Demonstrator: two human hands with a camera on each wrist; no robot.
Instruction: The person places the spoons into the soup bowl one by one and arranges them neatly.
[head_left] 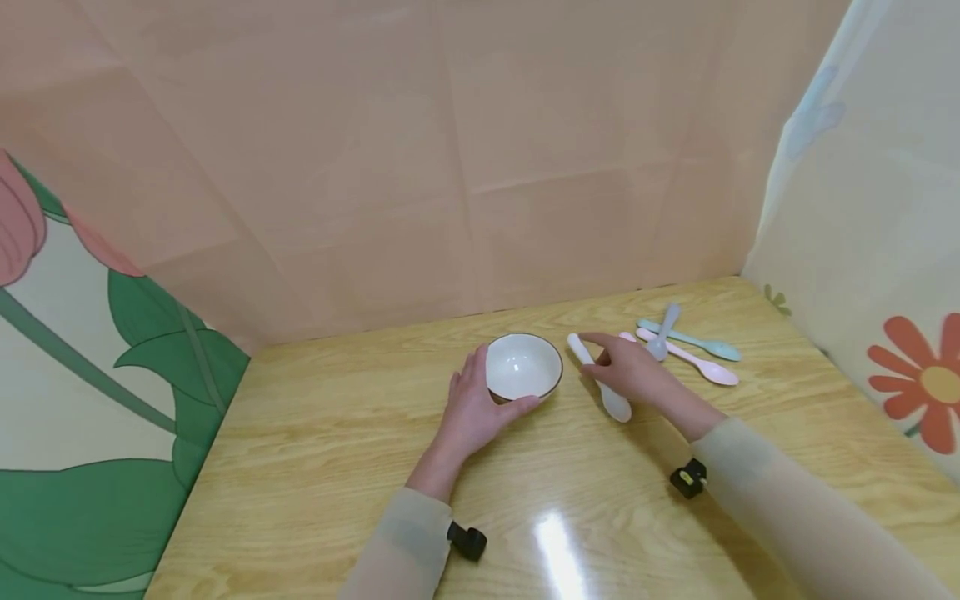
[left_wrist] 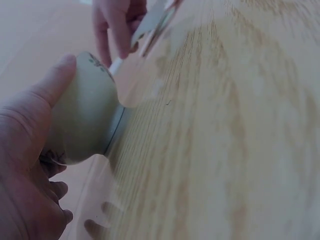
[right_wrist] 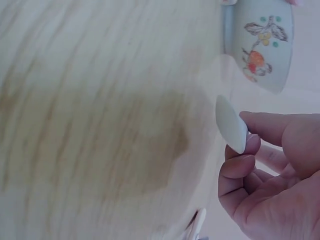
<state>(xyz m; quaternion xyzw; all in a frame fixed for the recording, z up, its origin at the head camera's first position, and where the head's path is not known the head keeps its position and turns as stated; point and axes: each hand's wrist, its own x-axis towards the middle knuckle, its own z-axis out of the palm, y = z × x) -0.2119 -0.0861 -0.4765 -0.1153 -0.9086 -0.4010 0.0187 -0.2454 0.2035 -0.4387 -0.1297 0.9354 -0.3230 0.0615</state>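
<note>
A white bowl (head_left: 522, 367) with a brown rim stands upright on the wooden table. My left hand (head_left: 474, 410) grips its left side, thumb along the near rim and fingers round the far side. In the right wrist view the bowl (right_wrist: 265, 47) shows painted fruit and leaves on its outside. Just right of it, my right hand (head_left: 628, 367) pinches a white spoon (head_left: 615, 404) between thumb and fingers. The spoon's rounded end points toward me and its handle away. From the right wrist, the spoon (right_wrist: 231, 125) appears close over the table, partly hidden by the fingertips.
Right of my right hand lie a blue-green spoon (head_left: 712, 346), a pink spoon (head_left: 716, 372) and a greyish-lilac spoon (head_left: 670, 318), crossing one another. A peach-coloured sheet (head_left: 360, 167) hangs behind the table (head_left: 315, 467). Flower-printed sheets (head_left: 847, 250) stand at both sides.
</note>
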